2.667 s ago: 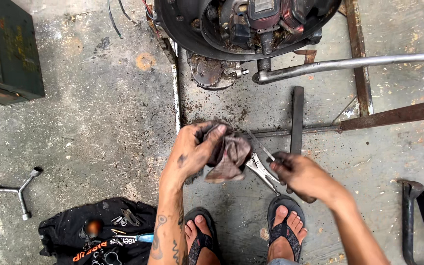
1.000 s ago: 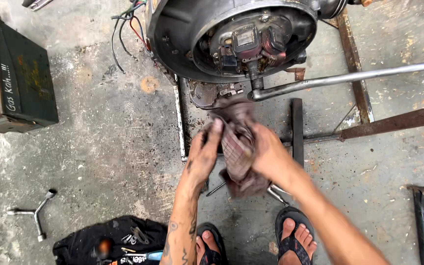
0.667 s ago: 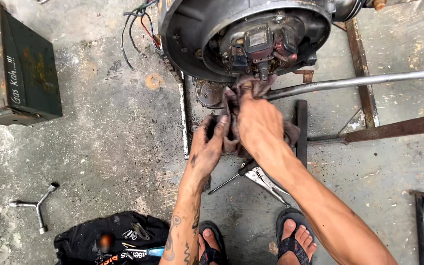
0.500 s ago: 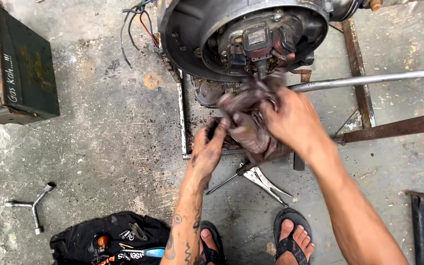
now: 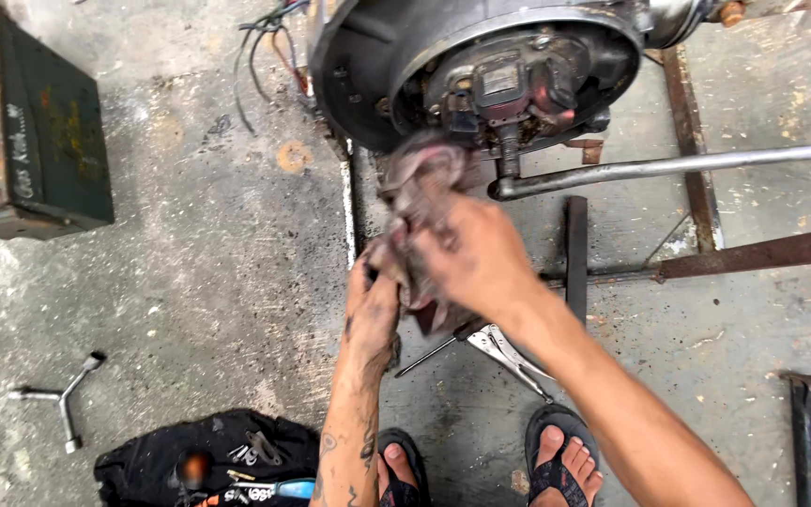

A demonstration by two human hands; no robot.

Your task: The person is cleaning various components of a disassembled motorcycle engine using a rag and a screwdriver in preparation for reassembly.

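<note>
A: Nearest the camera, what shows?

B: The person's sandalled feet [image 5: 556, 460] on the concrete floor [image 5: 190, 282], with a black tool bag [image 5: 208, 460] open at lower left, small tools spilling from it. A three-way socket wrench [image 5: 63, 399] lies a little further left.

A: And the hands?

B: The left hand [image 5: 373, 305] is closed, pinching the lower end of a dirty rag [image 5: 420, 202]. The right hand [image 5: 476, 258] is clenched around the rag's middle, its back to the camera. The rag's top reaches up to the lower edge of the engine housing [image 5: 481, 75], below the exposed stator parts; it is blurred, so whether it touches the metal is hard to say.

A: How far along does the cleaning look?

B: Judging by the frame, mid-work. The housing is already open, with its inner parts bare, yet they look grimy, so wiping seems unfinished.

A: What lies around?

B: Locking pliers [image 5: 509, 347] rest on the floor just under the right forearm. A chrome lever bar [image 5: 668, 169] runs out to the right from the hub, just beside the rag, over the rusty steel stand [image 5: 753, 253].

A: Anything in the way?

B: That bar crowds the right side of the hub, and loose wires [image 5: 265, 38] hang at the housing's left. Further off sit a green metal box [image 5: 30, 122] and a hammer [image 5: 804, 422] at right.
</note>
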